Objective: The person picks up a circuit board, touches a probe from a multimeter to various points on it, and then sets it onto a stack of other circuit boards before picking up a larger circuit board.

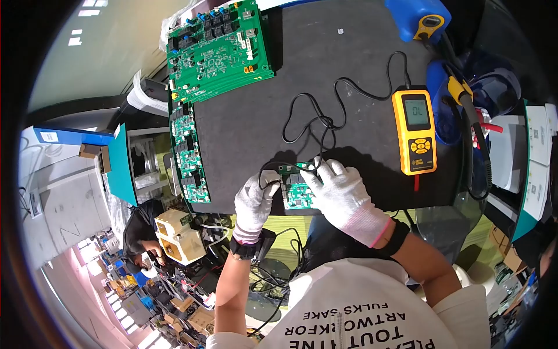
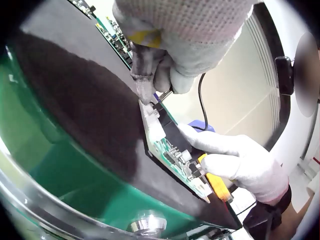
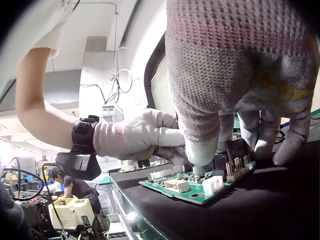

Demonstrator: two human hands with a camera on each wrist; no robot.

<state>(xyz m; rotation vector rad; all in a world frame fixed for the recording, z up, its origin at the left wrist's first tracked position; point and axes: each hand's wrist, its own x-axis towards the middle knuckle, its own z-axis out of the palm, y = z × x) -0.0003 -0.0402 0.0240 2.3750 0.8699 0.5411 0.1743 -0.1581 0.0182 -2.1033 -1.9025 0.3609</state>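
Observation:
A small green circuit board (image 1: 299,196) with connectors and black parts lies at the mat's near edge, between both hands in white knit gloves. My left hand (image 1: 254,200), at the board's left end, pinches a slim metal-tipped probe (image 2: 165,95) close over the board's end in the left wrist view. Much of the probe is hidden by the fingers. My right hand (image 1: 346,200) reaches over the board's right side, fingers extended. In the right wrist view, one fingertip (image 3: 200,152) comes down on a component of the board. A black cable (image 1: 314,107) loops from the yellow meter (image 1: 417,131) to the hands.
Large green circuit boards (image 1: 221,64) are stacked at the mat's far left, with a row of smaller boards (image 1: 189,157) along the left edge. A blue device (image 1: 421,20) stands far right. Behind the left arm, another person (image 3: 80,190) bends by a cream-coloured machine.

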